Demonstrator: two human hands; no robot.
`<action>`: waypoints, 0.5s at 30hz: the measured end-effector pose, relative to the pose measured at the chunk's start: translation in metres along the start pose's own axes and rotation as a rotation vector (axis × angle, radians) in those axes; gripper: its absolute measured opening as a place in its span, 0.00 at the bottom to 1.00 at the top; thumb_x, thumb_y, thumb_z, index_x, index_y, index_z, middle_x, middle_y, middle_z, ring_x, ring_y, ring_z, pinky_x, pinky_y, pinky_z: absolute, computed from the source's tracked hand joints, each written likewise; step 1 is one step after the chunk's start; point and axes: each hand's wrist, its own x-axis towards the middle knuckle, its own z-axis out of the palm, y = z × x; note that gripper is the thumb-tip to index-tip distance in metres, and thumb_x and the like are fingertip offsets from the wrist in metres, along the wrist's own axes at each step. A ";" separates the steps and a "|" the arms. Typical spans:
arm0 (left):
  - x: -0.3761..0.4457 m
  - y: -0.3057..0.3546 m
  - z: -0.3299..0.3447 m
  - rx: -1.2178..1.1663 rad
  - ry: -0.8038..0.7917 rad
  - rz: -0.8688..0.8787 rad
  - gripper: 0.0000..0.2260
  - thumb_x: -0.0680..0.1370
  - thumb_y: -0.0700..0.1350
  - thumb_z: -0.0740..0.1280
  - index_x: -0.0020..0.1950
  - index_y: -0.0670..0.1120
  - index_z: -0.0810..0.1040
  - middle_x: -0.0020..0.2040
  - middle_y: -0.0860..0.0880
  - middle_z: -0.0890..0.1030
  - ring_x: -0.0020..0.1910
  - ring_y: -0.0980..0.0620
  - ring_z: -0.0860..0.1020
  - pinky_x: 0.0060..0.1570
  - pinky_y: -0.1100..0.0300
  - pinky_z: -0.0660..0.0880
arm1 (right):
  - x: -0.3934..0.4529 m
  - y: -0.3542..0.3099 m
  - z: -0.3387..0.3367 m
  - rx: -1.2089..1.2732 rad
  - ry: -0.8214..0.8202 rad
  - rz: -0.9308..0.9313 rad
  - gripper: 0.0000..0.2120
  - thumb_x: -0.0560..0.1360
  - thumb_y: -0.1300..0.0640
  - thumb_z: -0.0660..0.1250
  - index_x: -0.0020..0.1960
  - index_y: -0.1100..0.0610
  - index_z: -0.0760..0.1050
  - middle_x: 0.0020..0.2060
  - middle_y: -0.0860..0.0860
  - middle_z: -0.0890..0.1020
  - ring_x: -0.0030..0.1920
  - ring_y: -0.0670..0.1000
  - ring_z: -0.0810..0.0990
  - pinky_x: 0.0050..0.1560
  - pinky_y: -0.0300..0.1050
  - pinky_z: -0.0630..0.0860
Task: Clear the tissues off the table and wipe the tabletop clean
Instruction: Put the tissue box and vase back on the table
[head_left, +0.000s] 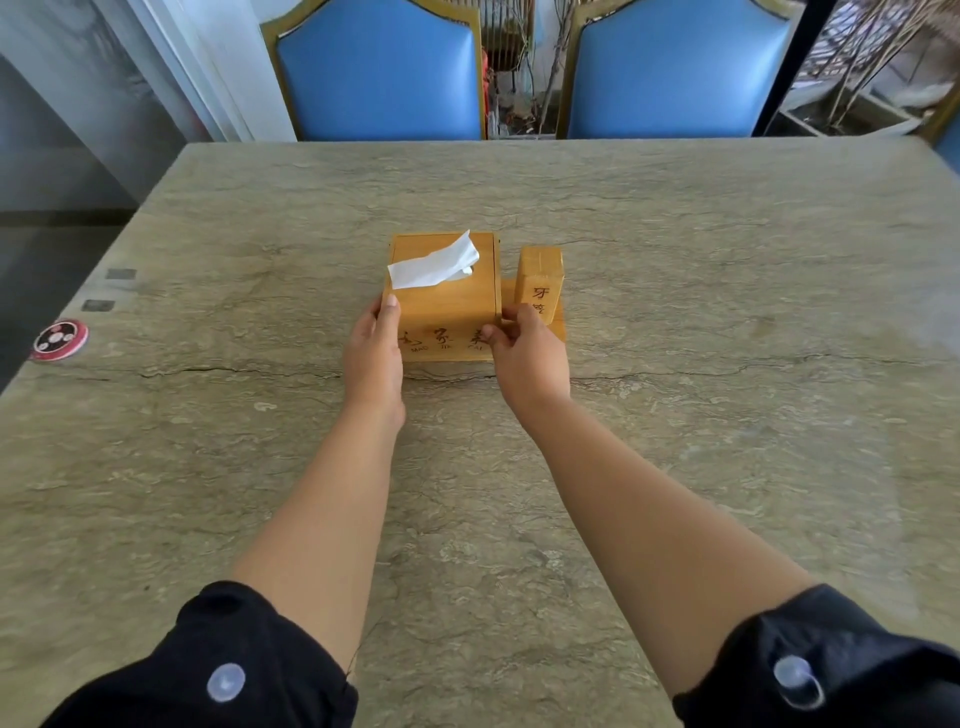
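Observation:
A wooden tissue box (448, 306) stands in the middle of the stone tabletop (727, 322). A white tissue (434, 262) sticks out of its top. A smaller wooden toothpick holder (539, 278) is joined to the box on its right side. My left hand (375, 351) grips the box's near left corner, thumb on the top edge. My right hand (527, 353) holds the near right corner, fingers pinching where the box meets the holder's base. The box rests on the table.
A round red call button (58, 340) lies at the table's left edge, with two small grey stickers (110, 290) behind it. Two blue padded chairs (382, 73) (675, 70) stand at the far side. The floor drops away to the left.

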 end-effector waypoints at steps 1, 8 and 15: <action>-0.001 0.001 -0.001 0.014 -0.005 -0.001 0.15 0.77 0.58 0.64 0.63 0.59 0.76 0.61 0.57 0.79 0.62 0.56 0.75 0.62 0.57 0.69 | 0.000 0.000 0.000 -0.002 -0.006 -0.003 0.16 0.80 0.51 0.61 0.65 0.56 0.70 0.56 0.52 0.81 0.54 0.54 0.79 0.45 0.45 0.74; -0.045 0.010 0.022 0.027 0.219 -0.051 0.23 0.80 0.54 0.63 0.73 0.47 0.65 0.60 0.51 0.73 0.54 0.53 0.73 0.52 0.57 0.65 | -0.021 0.007 -0.042 0.031 -0.123 0.023 0.18 0.81 0.54 0.60 0.70 0.54 0.69 0.62 0.51 0.79 0.58 0.52 0.77 0.53 0.47 0.75; -0.168 0.012 0.085 0.023 0.134 -0.007 0.15 0.78 0.43 0.65 0.64 0.49 0.74 0.52 0.54 0.76 0.42 0.61 0.74 0.39 0.65 0.69 | -0.098 0.039 -0.156 0.137 0.027 0.030 0.12 0.79 0.57 0.61 0.60 0.51 0.77 0.50 0.46 0.82 0.49 0.45 0.78 0.46 0.39 0.74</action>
